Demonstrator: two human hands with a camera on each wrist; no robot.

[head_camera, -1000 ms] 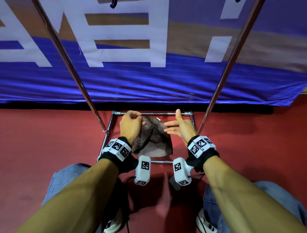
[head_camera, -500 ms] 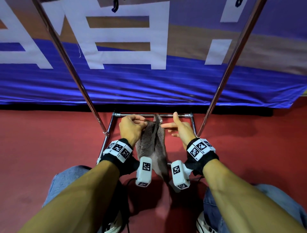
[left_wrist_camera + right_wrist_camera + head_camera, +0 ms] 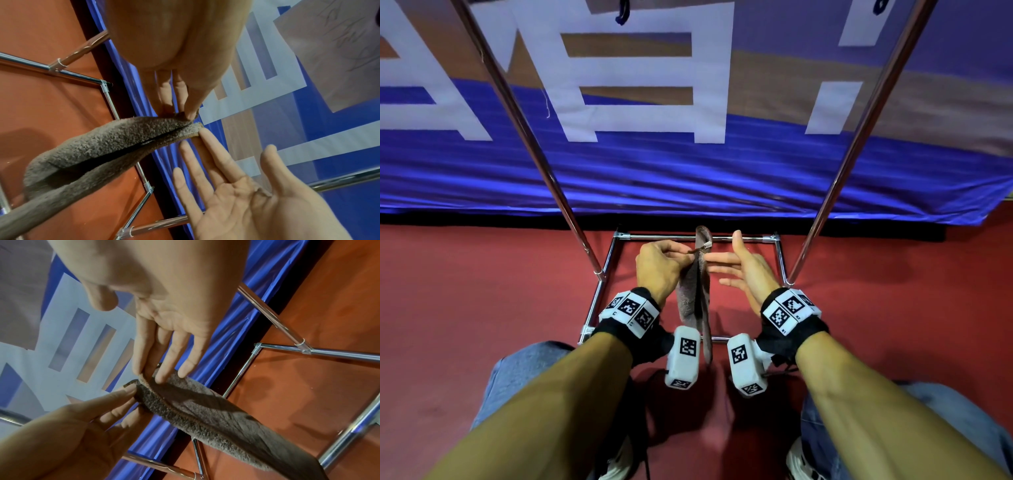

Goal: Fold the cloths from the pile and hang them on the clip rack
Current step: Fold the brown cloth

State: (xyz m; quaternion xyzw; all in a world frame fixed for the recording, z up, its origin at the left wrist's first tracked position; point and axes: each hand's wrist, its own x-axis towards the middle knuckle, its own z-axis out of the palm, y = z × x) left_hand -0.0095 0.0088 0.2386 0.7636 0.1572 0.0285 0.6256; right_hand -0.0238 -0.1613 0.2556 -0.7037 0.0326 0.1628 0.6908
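Folding step: our left hand (image 3: 659, 265) pinches the cloth (image 3: 693, 298) above the rack base (image 3: 779, 255); right hand (image 3: 746, 270), fingers straight, steadies it. Next, probably clipping.

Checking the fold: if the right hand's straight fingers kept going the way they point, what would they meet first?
The right hand has fingertips already against the folded brown fuzzy cloth; beyond it, probably the left hand pinching the edge.
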